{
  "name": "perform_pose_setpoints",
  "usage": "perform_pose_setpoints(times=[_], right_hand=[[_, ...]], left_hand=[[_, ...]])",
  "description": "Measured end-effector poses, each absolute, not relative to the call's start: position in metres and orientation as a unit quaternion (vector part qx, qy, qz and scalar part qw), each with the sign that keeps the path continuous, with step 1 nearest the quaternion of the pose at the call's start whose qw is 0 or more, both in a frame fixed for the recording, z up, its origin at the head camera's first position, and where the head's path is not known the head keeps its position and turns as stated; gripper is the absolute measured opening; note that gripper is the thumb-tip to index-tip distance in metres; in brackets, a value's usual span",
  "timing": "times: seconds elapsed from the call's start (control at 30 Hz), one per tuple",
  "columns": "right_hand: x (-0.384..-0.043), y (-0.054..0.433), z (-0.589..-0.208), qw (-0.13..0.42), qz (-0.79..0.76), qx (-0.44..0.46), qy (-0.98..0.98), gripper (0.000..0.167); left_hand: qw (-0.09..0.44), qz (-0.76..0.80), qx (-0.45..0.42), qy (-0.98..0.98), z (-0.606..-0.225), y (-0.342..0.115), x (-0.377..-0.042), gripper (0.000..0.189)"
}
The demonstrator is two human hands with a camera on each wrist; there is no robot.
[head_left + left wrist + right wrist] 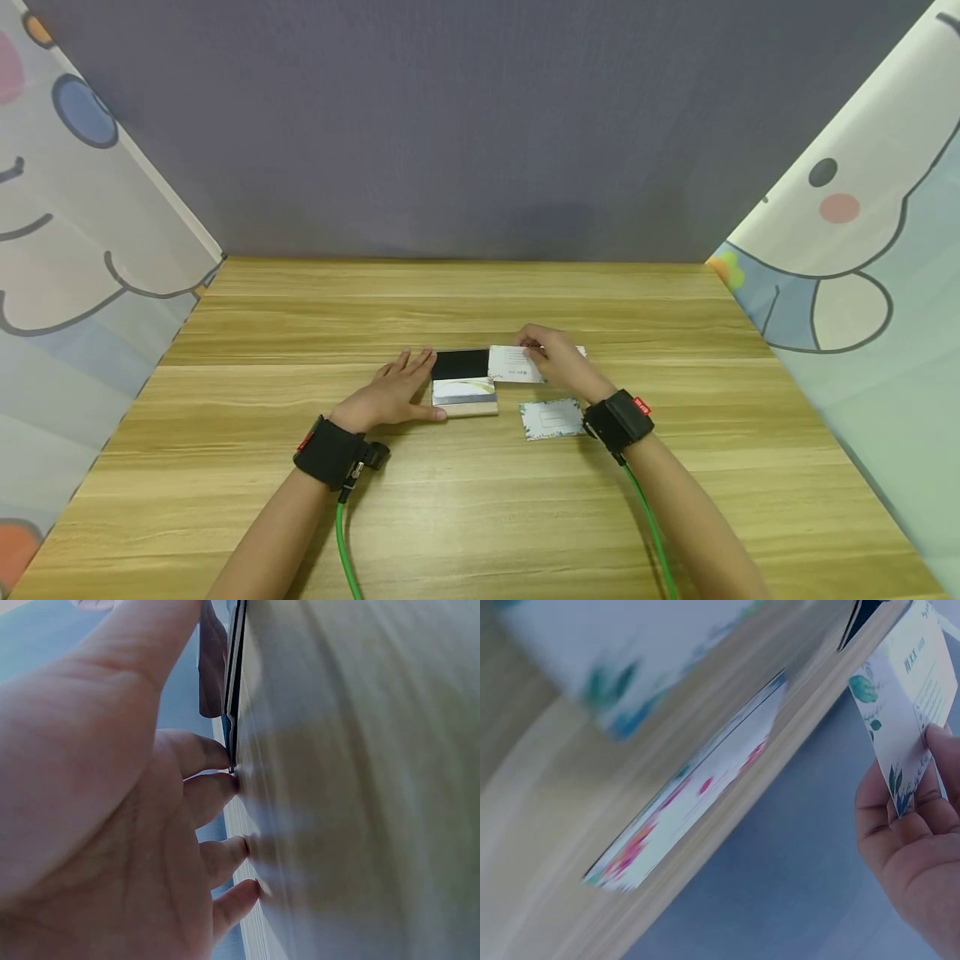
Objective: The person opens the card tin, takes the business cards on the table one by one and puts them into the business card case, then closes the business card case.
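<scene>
A flat card holder (462, 408) lies open on the table, its upper part black and its lower part showing a white card and pale strips. My left hand (393, 393) rests along its left side, thumb at the lower left corner. In the left wrist view, fingertips (217, 791) meet the holder's thin edge (234, 690) and the table. My right hand (561, 360) pinches a white printed card (510, 364) with leafy corners, held up beside the holder's right edge. The right wrist view shows the thumb on the face of that card (911, 697), fingers behind.
A white card with a leafy border (551, 418) lies below my right hand. Another card with pink flowers (705, 780) lies on the wooden table (480, 508) in the right wrist view. A grey panel (465, 133) stands at the back. Green cables (345, 550) trail from both wristbands.
</scene>
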State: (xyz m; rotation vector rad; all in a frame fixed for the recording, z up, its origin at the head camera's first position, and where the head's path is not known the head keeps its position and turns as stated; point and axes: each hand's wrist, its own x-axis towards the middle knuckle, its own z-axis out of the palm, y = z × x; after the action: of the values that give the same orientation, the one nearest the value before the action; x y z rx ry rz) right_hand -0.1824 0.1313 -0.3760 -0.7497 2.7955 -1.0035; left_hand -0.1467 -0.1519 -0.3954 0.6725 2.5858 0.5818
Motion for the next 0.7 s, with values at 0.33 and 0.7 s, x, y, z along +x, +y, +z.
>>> perform_pose_setpoints(times=[0.33, 0.7], right_hand=[[-0.185, 0.104, -0.372, 0.046, -0.327, -0.267, 0.905, 0.020], [-0.188, 0.079, -0.378, 0.035, -0.330, -0.286, 0.899, 0.019]], left_hand=[[0.205, 0.199, 0.238, 0.928, -0.398, -0.152, -0.148, 0.095], [0.204, 0.196, 0.231, 0.931, -0.400, -0.152, -0.150, 0.096]])
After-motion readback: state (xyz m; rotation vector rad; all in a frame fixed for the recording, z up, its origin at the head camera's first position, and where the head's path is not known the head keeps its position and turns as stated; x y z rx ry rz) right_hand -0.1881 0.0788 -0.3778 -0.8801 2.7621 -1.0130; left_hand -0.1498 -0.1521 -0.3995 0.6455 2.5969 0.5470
